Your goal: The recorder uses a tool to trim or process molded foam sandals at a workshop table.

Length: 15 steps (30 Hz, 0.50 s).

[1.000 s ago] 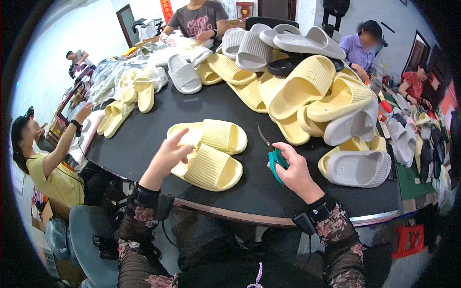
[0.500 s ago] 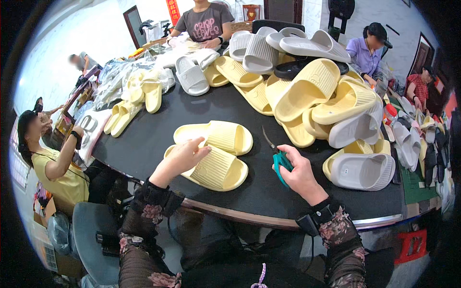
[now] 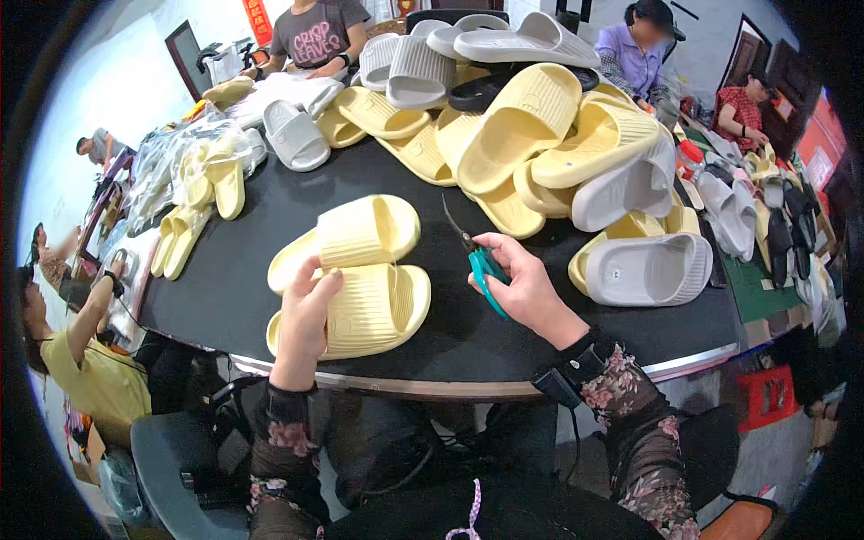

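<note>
Two pale yellow slide slippers lie side by side on the black tabletop in front of me, toes to the right. My left hand (image 3: 304,328) lies across the near slipper (image 3: 382,315), its fingers bent at the edge by the strap and its thumb against the strap. The far slipper (image 3: 360,229) touches the near one. My right hand (image 3: 526,292) is closed round the teal handles of a pair of scissors (image 3: 487,274). Their thin, dark, curved blades point up and away, right of the slippers, touching nothing that I can see.
A high heap of yellow and grey slippers (image 3: 517,135) covers the table's far right. A grey slipper (image 3: 648,272) rests on yellow ones near my right hand. Bagged yellow slippers (image 3: 207,171) lie at far left. Several people work around; the table's front edge (image 3: 432,389) is close.
My left hand has come down from above the pair onto the near slipper, fingers now bent at its edge. The scissors stay in my right hand. The whole view has shifted.
</note>
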### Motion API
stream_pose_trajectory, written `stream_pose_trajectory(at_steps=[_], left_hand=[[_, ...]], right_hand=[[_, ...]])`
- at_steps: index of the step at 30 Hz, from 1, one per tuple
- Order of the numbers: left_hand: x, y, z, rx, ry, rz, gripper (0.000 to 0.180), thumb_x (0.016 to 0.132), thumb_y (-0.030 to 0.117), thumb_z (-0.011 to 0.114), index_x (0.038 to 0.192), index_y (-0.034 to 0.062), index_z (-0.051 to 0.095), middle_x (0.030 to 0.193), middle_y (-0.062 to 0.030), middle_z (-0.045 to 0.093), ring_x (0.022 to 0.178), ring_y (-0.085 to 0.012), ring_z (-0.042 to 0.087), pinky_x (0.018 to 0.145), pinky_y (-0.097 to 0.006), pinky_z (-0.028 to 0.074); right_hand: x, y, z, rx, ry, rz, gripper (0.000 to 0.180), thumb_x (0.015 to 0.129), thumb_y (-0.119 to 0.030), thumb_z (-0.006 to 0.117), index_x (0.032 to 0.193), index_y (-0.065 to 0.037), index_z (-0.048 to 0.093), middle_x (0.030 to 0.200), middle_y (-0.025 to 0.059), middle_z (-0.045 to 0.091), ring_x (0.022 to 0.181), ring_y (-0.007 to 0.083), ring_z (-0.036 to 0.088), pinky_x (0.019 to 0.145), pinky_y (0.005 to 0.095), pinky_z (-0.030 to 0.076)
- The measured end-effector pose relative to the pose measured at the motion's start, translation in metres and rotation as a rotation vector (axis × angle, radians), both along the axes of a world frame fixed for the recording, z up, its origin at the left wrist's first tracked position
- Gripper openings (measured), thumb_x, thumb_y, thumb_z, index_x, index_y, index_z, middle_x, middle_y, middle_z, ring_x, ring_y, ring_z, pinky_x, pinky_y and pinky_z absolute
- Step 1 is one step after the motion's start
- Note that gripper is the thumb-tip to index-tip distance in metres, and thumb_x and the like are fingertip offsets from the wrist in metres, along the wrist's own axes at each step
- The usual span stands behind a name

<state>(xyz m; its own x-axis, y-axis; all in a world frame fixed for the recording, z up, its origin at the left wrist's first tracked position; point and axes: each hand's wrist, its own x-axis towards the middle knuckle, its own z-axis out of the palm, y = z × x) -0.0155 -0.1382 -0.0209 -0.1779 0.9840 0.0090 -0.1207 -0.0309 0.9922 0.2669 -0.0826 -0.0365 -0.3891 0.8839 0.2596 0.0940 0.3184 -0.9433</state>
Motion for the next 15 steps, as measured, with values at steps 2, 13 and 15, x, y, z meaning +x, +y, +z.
stream_pose_trajectory(at_steps=[2, 13, 15], left_hand=[[0.012, -0.012, 0.003, 0.091, -0.038, 0.067, 0.034, 0.090, 0.009, 0.053, 0.121, -0.0036, 0.047, 0.102, -0.0165, 0.063, 0.090, -0.0170, 0.062, 0.078, -0.027, 0.050], [0.031, -0.040, 0.031, 0.241, 0.164, 0.206, 0.058, 0.087, -0.001, 0.053, 0.137, -0.0079, 0.026, 0.073, -0.0055, 0.057, 0.050, -0.0046, 0.045, 0.044, -0.017, 0.036], [0.036, -0.027, 0.039, 0.222, 0.231, 0.186, 0.057, 0.086, -0.001, 0.053, 0.136, -0.0081, 0.028, 0.071, -0.0046, 0.057, 0.050, -0.0047, 0.045, 0.043, -0.017, 0.035]], right_hand=[[-0.002, -0.006, 0.009, -0.016, 0.048, 0.018, 0.041, 0.084, 0.000, 0.062, 0.122, 0.001, 0.047, 0.092, 0.0039, 0.060, 0.083, 0.0077, 0.058, 0.076, 0.0236, 0.049], [-0.012, -0.043, 0.063, -0.036, -0.185, 0.240, 0.065, 0.074, -0.011, 0.079, 0.128, -0.004, 0.042, 0.101, 0.0017, 0.052, 0.091, 0.0078, 0.051, 0.078, 0.0224, 0.045], [-0.010, -0.035, 0.054, -0.024, -0.179, 0.183, 0.063, 0.075, -0.012, 0.078, 0.126, -0.003, 0.043, 0.100, 0.0016, 0.053, 0.089, 0.0077, 0.051, 0.076, 0.0231, 0.046]])
